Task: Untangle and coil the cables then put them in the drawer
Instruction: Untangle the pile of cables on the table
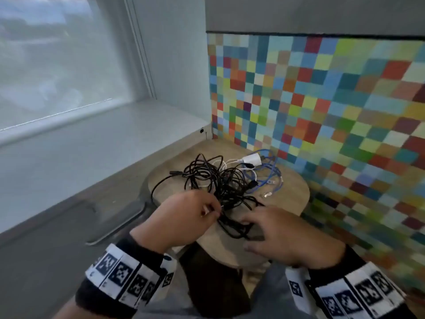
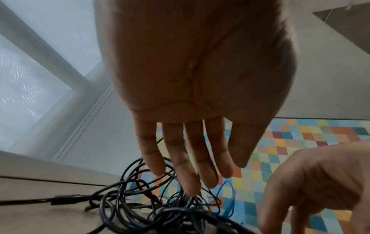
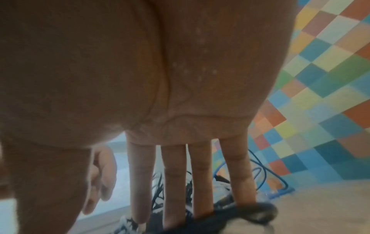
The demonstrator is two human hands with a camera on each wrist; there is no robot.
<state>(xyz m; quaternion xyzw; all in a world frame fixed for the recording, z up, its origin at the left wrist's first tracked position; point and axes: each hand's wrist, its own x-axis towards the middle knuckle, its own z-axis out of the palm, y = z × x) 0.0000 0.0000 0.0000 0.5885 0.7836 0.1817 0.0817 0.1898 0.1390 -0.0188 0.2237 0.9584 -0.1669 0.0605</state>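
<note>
A tangle of black cables (image 1: 220, 183) lies on a small round wooden table (image 1: 292, 192), mixed with a white cable and its white adapter (image 1: 251, 160) and a blue cable (image 1: 269, 178) at the far right. My left hand (image 1: 215, 209) reaches into the near edge of the tangle. In the left wrist view its fingers (image 2: 192, 188) are straight, their tips touching the black strands (image 2: 140, 210). My right hand (image 1: 247, 233) lies spread beside it. Its straight fingers (image 3: 172, 218) press a thick black cable (image 3: 250, 210) against the table.
A white window sill (image 1: 115, 134) runs along the left, and a wall of coloured tiles (image 1: 345, 100) stands close behind and to the right of the table. Grey floor (image 1: 46, 261) lies at the lower left. My legs are under the table's near edge.
</note>
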